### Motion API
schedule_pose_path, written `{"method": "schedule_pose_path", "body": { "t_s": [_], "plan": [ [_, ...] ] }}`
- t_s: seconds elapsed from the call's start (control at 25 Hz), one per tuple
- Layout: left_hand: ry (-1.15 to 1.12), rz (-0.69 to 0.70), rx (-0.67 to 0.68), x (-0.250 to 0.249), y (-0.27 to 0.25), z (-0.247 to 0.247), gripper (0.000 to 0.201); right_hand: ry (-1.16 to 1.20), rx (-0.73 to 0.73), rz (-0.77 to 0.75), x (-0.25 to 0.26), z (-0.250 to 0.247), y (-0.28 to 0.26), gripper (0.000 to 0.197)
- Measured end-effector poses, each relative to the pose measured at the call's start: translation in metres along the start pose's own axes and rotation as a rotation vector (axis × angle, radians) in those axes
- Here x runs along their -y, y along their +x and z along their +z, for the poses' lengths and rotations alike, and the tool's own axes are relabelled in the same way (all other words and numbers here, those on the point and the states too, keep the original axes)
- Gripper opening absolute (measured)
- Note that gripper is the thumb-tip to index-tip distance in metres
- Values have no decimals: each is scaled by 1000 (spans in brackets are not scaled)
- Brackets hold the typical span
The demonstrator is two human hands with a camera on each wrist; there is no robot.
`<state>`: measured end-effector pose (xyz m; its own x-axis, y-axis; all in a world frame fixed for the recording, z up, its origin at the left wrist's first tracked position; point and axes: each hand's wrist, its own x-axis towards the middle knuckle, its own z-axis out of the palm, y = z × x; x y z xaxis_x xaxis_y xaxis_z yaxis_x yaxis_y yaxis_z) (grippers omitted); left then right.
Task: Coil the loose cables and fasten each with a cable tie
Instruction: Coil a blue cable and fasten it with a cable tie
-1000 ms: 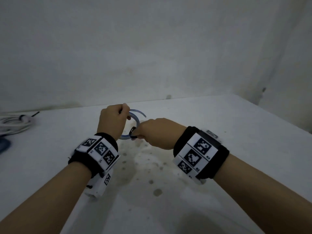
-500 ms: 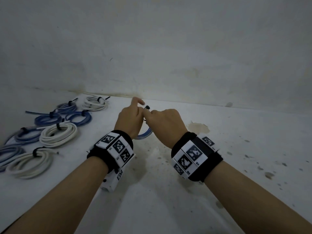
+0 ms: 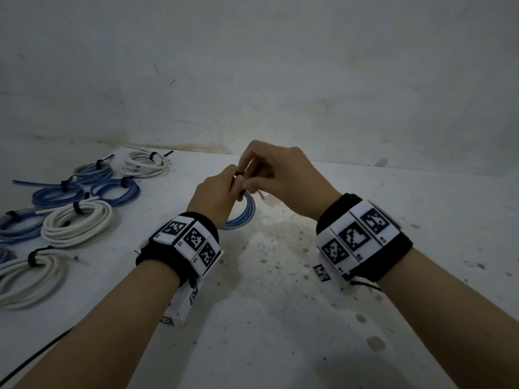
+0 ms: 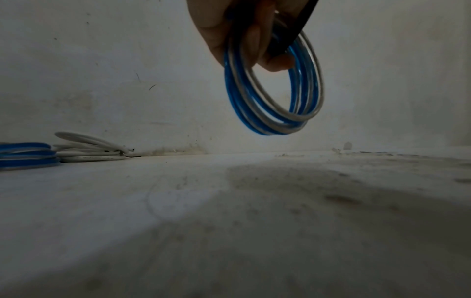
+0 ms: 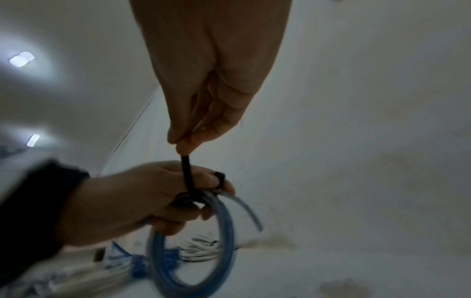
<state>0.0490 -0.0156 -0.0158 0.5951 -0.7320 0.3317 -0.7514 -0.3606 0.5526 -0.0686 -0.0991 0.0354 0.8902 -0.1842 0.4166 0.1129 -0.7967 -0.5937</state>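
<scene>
My left hand (image 3: 222,189) grips a small coil of blue and clear cable (image 3: 244,214) above the white table (image 3: 280,318). The coil (image 4: 275,94) hangs from the fingers as an upright ring. A black cable tie (image 5: 187,175) is wrapped round the coil at the top, under my left hand (image 5: 142,199). My right hand (image 3: 278,175) pinches the tie's free end between thumb and fingertips (image 5: 183,141) and holds it taut, upward from the coil (image 5: 203,242). A loose cable end (image 5: 244,207) sticks out to the right.
Several tied coils lie on the table's left part: blue ones (image 3: 115,189) and white ones (image 3: 77,223), each with a black tie. More (image 4: 89,151) lie by the wall (image 3: 252,80), which runs along the back. The table is stained near the middle.
The view has swung left, bringing the tied coils into sight. Both hands have risen with the coil. My right hand has lifted away from the left, drawing the tie's end out.
</scene>
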Motion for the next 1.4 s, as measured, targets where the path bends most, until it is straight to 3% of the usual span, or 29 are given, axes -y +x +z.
{"method": "schedule_pose_path", "body": {
  "t_s": [0.08,0.12,0.28,0.36,0.6,0.72,0.88,1.4],
  "plan": [
    [-45,-7,-3,0,0,-1,27,237,-110,39,-4,9,-1,17],
    [-53,-10,-2,0,0,-1,27,227,-110,69,-8,17,-1,18],
    [-22,-1,7,3,-1,1,21,21,-62,178,-14,37,4,20],
    [13,-30,-11,3,0,1,19,-131,-62,151,-14,42,8,10],
    [13,-95,-56,6,1,1,26,-377,-116,166,-19,48,18,16],
    [-6,-98,-60,11,3,1,28,-371,-108,204,-22,45,18,15],
    [-14,-55,-6,10,2,2,22,-394,-88,128,-15,49,17,15],
    [-94,-13,3,14,5,2,33,-443,-164,149,-21,45,17,16]
  ]
}}
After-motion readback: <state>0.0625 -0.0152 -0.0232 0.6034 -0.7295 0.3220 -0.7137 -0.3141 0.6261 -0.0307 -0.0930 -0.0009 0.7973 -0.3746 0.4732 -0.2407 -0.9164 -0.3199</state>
